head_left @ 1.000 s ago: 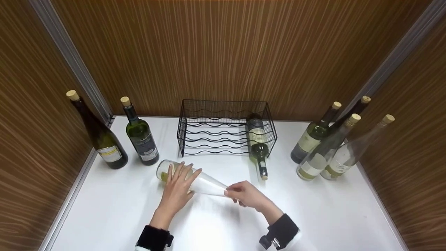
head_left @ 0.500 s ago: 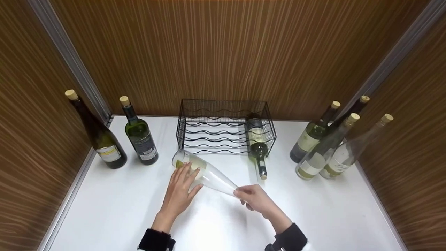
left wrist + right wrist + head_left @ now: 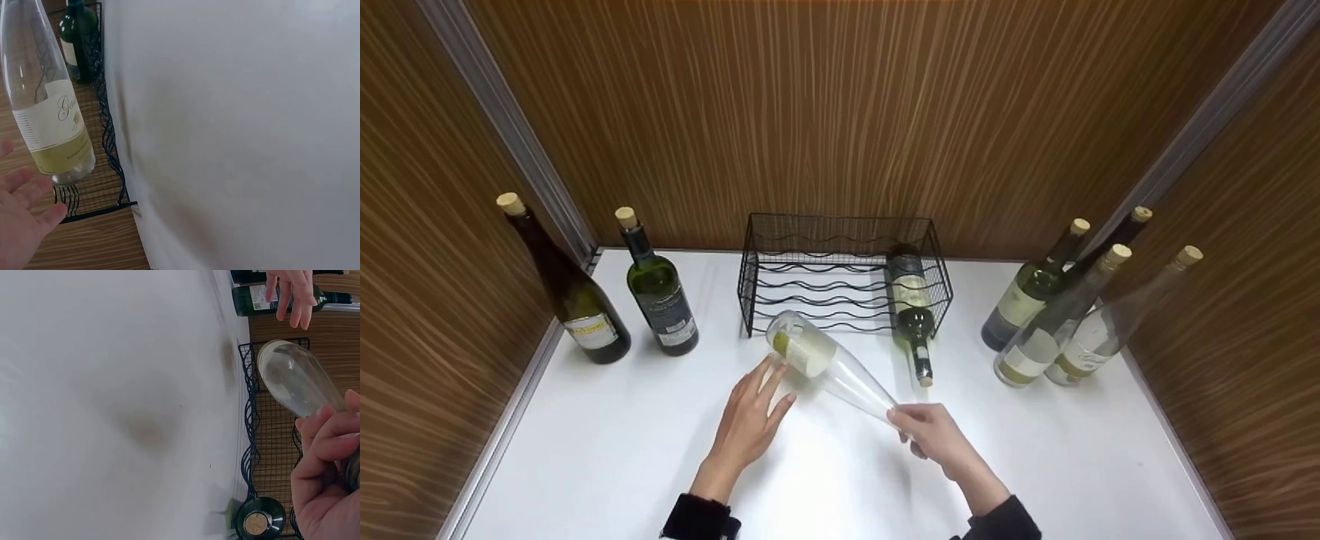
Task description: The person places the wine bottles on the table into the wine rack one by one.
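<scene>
A clear glass wine bottle (image 3: pixel 847 375) with a white and yellow-green label slants across the head view, its base at the front of the black wire rack (image 3: pixel 840 217). My right hand (image 3: pixel 934 435) grips it by the neck; the fingers curl round the neck in the right wrist view, hiding its end. Beside the base, my left hand (image 3: pixel 750 420) has its fingers spread and relaxed. The left wrist view shows that hand's fingertips (image 3: pixel 55 215) near the label (image 3: pixel 56 126). One dark green bottle (image 3: pixel 915 322) lies in the rack's right side, cork toward me.
Two dark corked bottles, a tall one (image 3: pixel 577 300) and a shorter one (image 3: pixel 664 304), stand at left on the white table (image 3: pixel 622 450). Several corked bottles, including a green one (image 3: pixel 1027 292) and a clear one (image 3: pixel 1099 337), cluster at right. Wood-grain panels (image 3: pixel 840 112) enclose the table.
The clear bottle has moved right, its base swinging up to the rack's front, carried by the neck in my right hand. My left hand has come off its body and now stays beside it.
</scene>
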### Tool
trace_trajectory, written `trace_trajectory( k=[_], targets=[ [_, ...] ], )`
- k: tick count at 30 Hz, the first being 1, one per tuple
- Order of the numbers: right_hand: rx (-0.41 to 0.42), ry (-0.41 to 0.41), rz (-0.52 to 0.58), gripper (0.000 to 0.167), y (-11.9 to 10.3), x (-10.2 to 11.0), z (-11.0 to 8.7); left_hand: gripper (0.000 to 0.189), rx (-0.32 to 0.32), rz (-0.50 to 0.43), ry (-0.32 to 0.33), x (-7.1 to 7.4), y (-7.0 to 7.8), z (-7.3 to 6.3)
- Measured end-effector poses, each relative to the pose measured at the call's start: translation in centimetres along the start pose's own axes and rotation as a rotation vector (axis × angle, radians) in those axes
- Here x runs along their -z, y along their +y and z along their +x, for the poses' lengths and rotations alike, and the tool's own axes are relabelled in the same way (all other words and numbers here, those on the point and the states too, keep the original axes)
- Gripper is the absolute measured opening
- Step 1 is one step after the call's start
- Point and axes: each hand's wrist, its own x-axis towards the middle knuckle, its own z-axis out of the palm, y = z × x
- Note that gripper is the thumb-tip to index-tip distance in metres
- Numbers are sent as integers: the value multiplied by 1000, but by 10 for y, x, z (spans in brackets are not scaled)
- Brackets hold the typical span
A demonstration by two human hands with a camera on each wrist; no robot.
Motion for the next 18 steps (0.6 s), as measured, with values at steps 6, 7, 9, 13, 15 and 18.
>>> trace_trajectory(
  k=[6,7,9,13,15,18],
  targets=[
    [-5,46,3,52,4,7,-5,54,57,-17,-47,-2,1,-1],
    [-7,53,3,52,5,8,-5,54,63,-19,-54,-3,1,-1],
    [-12,68,5,52,7,10,-7,55,68,-21,-62,-4,1,0],
    [-10,99,11,52,11,14,-8,55,72,-25,-71,-5,2,0],
    [-9,114,17,52,13,15,-9,55,73,-29,-69,-5,1,0],
    [-8,125,25,52,15,17,-9,55,72,-36,-64,-5,0,0]
  ],
)
